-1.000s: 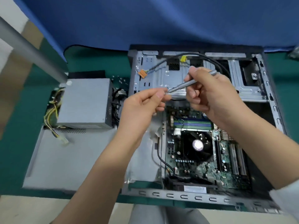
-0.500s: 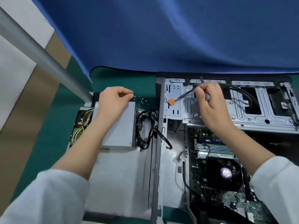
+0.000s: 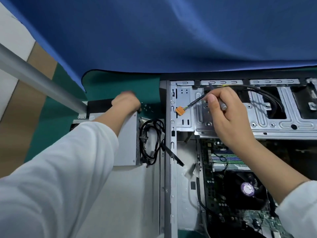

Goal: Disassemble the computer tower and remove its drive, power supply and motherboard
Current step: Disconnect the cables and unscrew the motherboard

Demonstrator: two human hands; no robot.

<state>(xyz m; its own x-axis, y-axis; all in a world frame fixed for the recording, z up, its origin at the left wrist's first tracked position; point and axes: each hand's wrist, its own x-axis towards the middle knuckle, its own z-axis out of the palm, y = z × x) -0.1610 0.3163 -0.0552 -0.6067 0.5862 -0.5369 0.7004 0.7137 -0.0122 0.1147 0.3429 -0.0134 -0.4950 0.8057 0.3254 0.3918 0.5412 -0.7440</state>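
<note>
The open computer case (image 3: 169, 152) lies on its side on a green mat, with the motherboard (image 3: 223, 160) and its CPU fan (image 3: 247, 188) inside. The grey power supply (image 3: 127, 143) sits outside the case to its left, on the removed side panel (image 3: 128, 194). My right hand (image 3: 226, 121) grips a thin screwdriver (image 3: 223, 105) over the metal drive cage (image 3: 274, 121), tip pointing away. My left hand (image 3: 126, 102) is blurred, its fingers curled down beside a small group of loose screws (image 3: 146, 107). Anything in its fingers is hidden.
A loose cable with an orange connector (image 3: 180, 110) hangs across the cage. Black cables (image 3: 151, 143) trail from the power supply beside the case wall. A grey metal rail (image 3: 34, 78) slants in from the left. Blue cloth (image 3: 171, 40) covers the back.
My left hand left the screwdriver tip, crossed over the power supply and reached the loose screws. My right hand turned the screwdriver upright over the cage. The view shifted left.
</note>
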